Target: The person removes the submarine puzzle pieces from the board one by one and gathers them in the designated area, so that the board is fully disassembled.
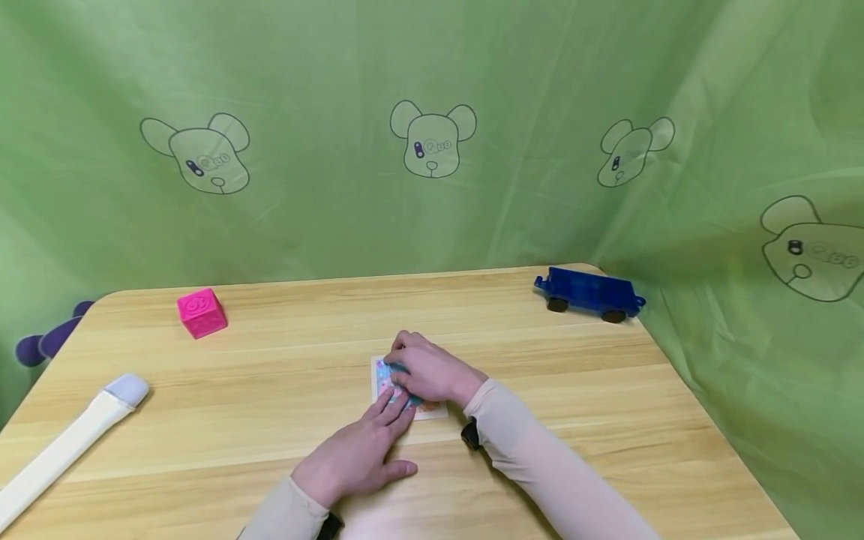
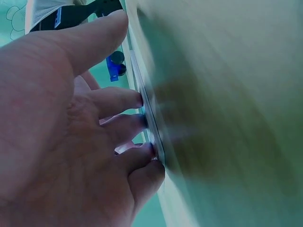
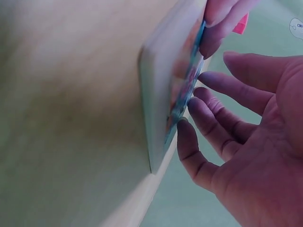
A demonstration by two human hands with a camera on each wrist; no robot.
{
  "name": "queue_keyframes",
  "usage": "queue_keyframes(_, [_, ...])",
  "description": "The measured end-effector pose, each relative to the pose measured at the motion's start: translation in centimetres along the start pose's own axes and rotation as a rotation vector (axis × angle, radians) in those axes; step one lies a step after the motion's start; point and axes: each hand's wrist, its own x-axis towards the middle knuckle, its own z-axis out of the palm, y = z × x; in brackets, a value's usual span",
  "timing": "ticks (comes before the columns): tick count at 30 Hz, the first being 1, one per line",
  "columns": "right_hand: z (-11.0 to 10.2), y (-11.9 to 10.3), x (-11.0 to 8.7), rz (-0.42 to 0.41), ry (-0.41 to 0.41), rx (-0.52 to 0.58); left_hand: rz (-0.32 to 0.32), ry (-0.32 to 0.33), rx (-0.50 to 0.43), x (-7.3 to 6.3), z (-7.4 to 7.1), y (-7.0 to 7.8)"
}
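Note:
A small flat picture board (image 1: pixel 437 411) with a white border lies on the wooden table, largely covered by both hands. Its picture is teal and pink, and a thin teal layer (image 3: pixel 181 101) stands slightly above the border in the right wrist view. My left hand (image 1: pixel 361 454) rests its fingertips on the board's near left part, fingers stretched forward and thumb spread aside. From the right, my right hand (image 1: pixel 432 367) reaches over the board, bent fingertips touching the teal layer. In the right wrist view its thumb (image 3: pixel 253 71) stands apart from the board.
A pink cube (image 1: pixel 202 313) with a raised mark sits at the back left. A blue toy wagon (image 1: pixel 587 291) with dark wheels stands at the back right corner. Along the left lies a long white stick-like thing (image 1: pixel 67 442) with a pale rounded end. Green cloth (image 1: pixel 317 202) hangs behind the table.

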Motion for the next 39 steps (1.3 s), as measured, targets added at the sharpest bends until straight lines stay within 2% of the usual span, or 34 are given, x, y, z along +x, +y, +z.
queue_keyframes(5, [0.0, -0.1, 0.2, 0.007, -0.006, 0.016, -0.002, -0.003, -0.006, 0.0, 0.1, -0.2])
queue_keyframes(13, [-0.2, -0.2, 0.6, 0.084, -0.009, 0.137, -0.015, -0.011, -0.037, 0.0, -0.1, -0.3])
queue_keyframes(22, [0.0, 0.4, 0.9, 0.11, -0.029, 0.25, -0.037, -0.033, -0.057, 0.1, -0.3, 0.0])
queue_keyframes(39, [-0.4, 0.1, 1.3, 0.134, -0.021, 0.235, -0.02, -0.034, -0.079, 0.1, -0.4, -0.1])
